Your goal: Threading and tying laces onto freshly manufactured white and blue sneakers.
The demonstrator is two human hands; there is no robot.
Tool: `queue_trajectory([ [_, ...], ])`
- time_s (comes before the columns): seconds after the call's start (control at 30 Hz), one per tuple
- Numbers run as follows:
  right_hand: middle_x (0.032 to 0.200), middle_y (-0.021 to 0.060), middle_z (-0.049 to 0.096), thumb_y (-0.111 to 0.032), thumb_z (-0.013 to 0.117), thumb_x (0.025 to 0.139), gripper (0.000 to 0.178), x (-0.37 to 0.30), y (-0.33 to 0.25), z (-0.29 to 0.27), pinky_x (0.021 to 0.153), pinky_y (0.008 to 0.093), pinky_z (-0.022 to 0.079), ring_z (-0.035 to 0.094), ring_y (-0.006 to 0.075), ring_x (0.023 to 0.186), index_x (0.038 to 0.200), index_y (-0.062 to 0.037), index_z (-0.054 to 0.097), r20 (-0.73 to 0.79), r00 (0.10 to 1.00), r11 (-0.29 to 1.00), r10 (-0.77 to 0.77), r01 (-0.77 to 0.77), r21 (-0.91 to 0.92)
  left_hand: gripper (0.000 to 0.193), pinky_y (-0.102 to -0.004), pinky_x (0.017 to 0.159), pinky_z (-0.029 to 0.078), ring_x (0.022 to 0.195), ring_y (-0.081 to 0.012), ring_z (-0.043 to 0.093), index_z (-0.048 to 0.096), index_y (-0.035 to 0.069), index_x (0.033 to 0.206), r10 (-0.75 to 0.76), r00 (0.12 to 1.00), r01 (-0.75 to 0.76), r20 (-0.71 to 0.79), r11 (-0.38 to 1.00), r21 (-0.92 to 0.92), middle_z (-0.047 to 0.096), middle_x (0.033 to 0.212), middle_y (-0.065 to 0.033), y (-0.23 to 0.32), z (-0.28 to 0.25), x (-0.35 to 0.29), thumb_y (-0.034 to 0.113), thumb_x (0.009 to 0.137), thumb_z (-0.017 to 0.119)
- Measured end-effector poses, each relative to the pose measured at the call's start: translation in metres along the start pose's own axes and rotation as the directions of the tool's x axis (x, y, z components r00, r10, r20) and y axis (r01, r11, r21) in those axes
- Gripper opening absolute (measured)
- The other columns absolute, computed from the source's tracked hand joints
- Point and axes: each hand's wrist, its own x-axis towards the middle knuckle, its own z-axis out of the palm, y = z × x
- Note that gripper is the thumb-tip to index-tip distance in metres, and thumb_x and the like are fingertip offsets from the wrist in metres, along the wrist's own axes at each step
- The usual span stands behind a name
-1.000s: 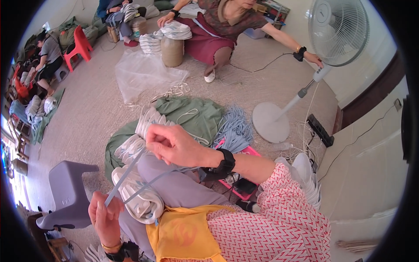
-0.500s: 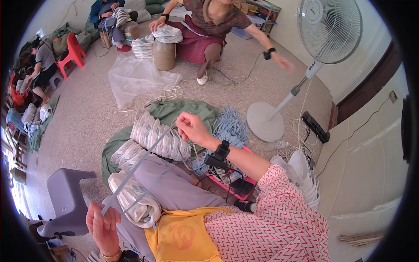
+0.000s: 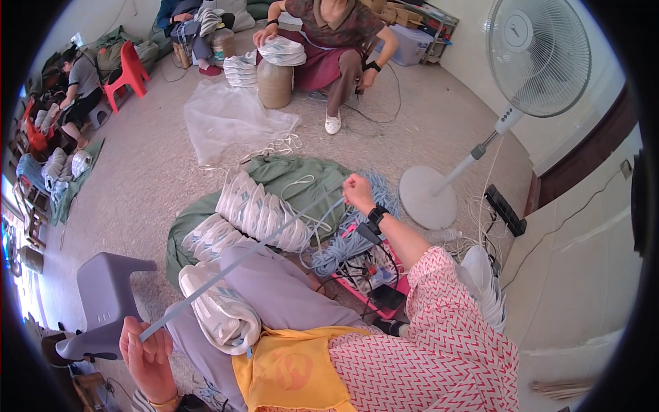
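A flat blue-grey lace (image 3: 232, 266) runs taut across my lap between my two hands. My left hand (image 3: 147, 360), low at the left, is closed on one end, its fingers pinched. Farther off and to the right, my right hand (image 3: 358, 194) grips the lace in a closed fist above a heap of blue laces (image 3: 381, 196). White sewn shoe uppers (image 3: 218, 310) with blue trim lie on my left thigh, beneath the lace. Beyond my knees, rows of nested white uppers (image 3: 264, 214) rest on a green cloth (image 3: 309, 172).
A pink tray (image 3: 367, 300) with cables and a phone (image 3: 386, 296) stands by my right leg. The fan (image 3: 439, 196) is at right, a grey stool (image 3: 110, 295) at left. A co-worker (image 3: 336, 41) sits opposite, behind a plastic sheet (image 3: 230, 123).
My right hand has moved right and away, my left slightly left, stretching the lace longer. The co-worker opposite has drawn an outstretched arm back to the knee.
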Motion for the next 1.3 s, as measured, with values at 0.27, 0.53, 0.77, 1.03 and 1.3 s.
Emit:
queue_trajectory([
  [0.27, 0.072, 0.0064, 0.071, -0.007, 0.062, 0.087, 0.01, 0.004, 0.009, -0.006, 0.055, 0.0333, 0.054, 0.071, 0.0206, 0.062, 0.087, -0.0008, 0.069, -0.062, 0.966, 0.886, -0.249, 0.202, -0.417, 0.029, -0.0265, 0.055, 0.035, 0.052, -0.0061, 0.032, 0.043, 0.009, 0.084, -0.081, 0.996, 0.079, 0.027, 0.995, 0.057, 0.032, 0.061, 0.0046, -0.019, -0.01, -0.003, 0.023, 0.107, 0.053],
  [0.53, 0.086, 0.0033, 0.07, -0.021, 0.063, 0.101, 0.022, -0.171, -0.215, 0.096, 0.058, 0.0253, 0.053, 0.067, 0.0093, 0.063, 0.112, -0.0022, 0.068, 0.809, 0.514, 0.955, -0.286, 0.085, 0.283, 0.021, -0.0215, 0.058, 0.037, 0.063, -0.0038, 0.048, 0.052, 0.004, 0.085, -0.29, 0.957, 0.256, 0.01, 0.859, 0.443, 0.052, 0.069, 0.0026, -0.059, 0.031, -0.003, 0.013, 0.103, 0.058],
  [0.77, 0.078, 0.0046, 0.069, -0.017, 0.063, 0.1, 0.019, -0.222, -0.227, 0.115, 0.055, 0.0241, 0.052, 0.066, 0.0092, 0.06, 0.103, 0.0018, 0.064, 0.895, 0.239, 0.896, -0.377, -0.15, 0.418, 0.025, -0.0237, 0.055, 0.032, 0.064, -0.0039, 0.04, 0.054, 0.0, 0.08, -0.261, 0.965, 0.207, 0.0, 0.764, 0.612, 0.051, 0.066, 0.0028, -0.073, 0.026, -0.012, 0.012, 0.1, 0.064],
  [1.03, 0.068, 0.0057, 0.068, -0.008, 0.069, 0.089, 0.011, -0.223, -0.229, 0.104, 0.055, 0.0269, 0.05, 0.065, 0.0102, 0.058, 0.084, 0.0015, 0.067, 0.881, 0.262, 0.919, -0.394, 0.146, 0.367, 0.022, -0.0258, 0.054, 0.033, 0.061, -0.0054, 0.041, 0.054, -0.001, 0.08, -0.227, 0.974, 0.172, 0.005, 0.753, 0.635, 0.051, 0.063, 0.0001, -0.085, 0.016, -0.017, 0.008, 0.096, 0.065],
  [1.3, 0.068, 0.0054, 0.066, -0.007, 0.069, 0.088, 0.009, -0.213, -0.225, 0.099, 0.055, 0.0287, 0.045, 0.056, 0.0086, 0.058, 0.092, 0.0007, 0.067, 0.854, 0.249, 0.848, -0.457, 0.413, 0.334, 0.021, -0.0267, 0.054, 0.04, 0.06, -0.0062, 0.048, 0.055, -0.002, 0.081, -0.198, 0.98, 0.146, 0.002, 0.728, 0.67, 0.055, 0.063, -0.0024, -0.086, 0.016, -0.017, 0.007, 0.095, 0.067],
])
